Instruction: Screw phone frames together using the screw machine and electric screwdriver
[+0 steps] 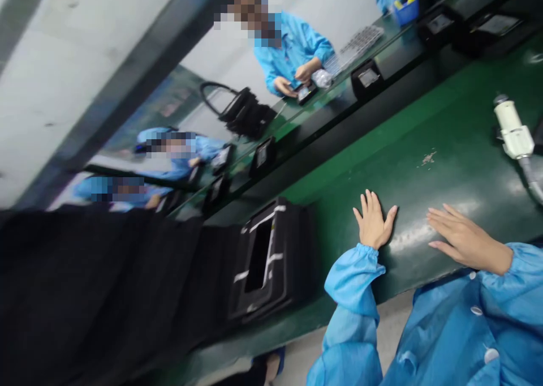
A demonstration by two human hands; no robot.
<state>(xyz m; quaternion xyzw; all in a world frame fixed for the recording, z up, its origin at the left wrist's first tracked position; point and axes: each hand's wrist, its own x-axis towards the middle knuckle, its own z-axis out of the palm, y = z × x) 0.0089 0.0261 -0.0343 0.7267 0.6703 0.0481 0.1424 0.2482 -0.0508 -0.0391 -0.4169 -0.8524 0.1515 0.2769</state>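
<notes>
My left hand (pixel 374 222) rests palm down on the green tabletop (pixel 365 176), fingers spread and nothing in them. To its right, my right hand (pixel 460 236) is held out over the same surface near the front edge, its fingers stretched and thumb apart; whether it touches the table I cannot tell. Left of my hands sits a black box (pixel 278 261) with a rectangular opening framed by white strips of tape. A white handheld device with a grey cable (pixel 513 128) lies on the table at the far right, beyond my right hand.
Black cloth (pixel 106 295) covers the left side beside the box. Behind the table runs a line bearing several black trays (pixel 367 77). Across it, co-workers in blue (pixel 292 52) handle small items. A black bag-like object (pixel 246 111) and a blue basket (pixel 406 12) stand there.
</notes>
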